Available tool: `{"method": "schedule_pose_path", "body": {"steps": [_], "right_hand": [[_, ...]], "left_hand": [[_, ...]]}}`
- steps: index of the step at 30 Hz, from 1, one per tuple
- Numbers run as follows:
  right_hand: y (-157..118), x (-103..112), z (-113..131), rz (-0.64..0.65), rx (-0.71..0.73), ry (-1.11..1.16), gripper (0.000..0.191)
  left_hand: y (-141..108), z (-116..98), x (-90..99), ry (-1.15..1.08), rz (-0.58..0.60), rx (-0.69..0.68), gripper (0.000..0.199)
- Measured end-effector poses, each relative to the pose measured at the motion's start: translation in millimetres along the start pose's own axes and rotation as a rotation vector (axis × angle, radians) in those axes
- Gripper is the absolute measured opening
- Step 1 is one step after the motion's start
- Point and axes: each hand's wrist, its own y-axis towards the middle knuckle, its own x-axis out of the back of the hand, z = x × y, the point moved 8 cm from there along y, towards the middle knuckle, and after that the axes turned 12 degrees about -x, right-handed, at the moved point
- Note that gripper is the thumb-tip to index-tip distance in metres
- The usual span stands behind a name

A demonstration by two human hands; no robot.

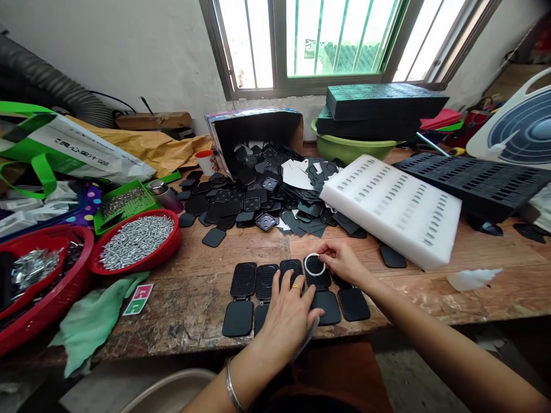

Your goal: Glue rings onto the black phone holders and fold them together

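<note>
The right hand (340, 261) is pinching a white ring (305, 265) at its right side, thumb and fingertips closing on it, and is keeping it over the upper panel of one of the opened black cases (243, 280). The left hand (289, 310) is spreading its fingers across the middle cases, covering parts of them (something greyish is showing beneath the palm, and one cannot tell whether it is being gripped). The cases are standing side by side, their lower panels lying near the front edge of the counter (181, 310). Bare wood is stretching leftward from them to a green cloth (97, 318), which is hanging over that edge beside a small printed card (138, 300). More room is opening to the right, up to a translucent bottle (471, 279) lying on its side. Behind, a heap of dark pieces (224, 209) is spilling from a box (297, 129) and blocking the back, while a slotted white foam block (387, 212) is limiting the space beyond the right hand. A red bowl (178, 238) of silvery metal parts is sitting farther left.
</note>
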Motion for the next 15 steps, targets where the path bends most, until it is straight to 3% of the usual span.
{"method": "schedule_pose_path", "body": {"steps": [6,11,15], "right_hand": [[-3,3,5,-0.147,0.088,-0.252,0.012],[-10,1,13,-0.197,0.169,-0.375,0.017],[-13,21,25,-0.231,0.231,-0.416,0.017]], "left_hand": [[0,1,-1.4,-0.002,0.011,0.005,0.043],[1,1,-2.0,0.000,0.012,-0.003,0.041],[6,8,-0.3,0.011,-0.017,0.025,0.047]]}}
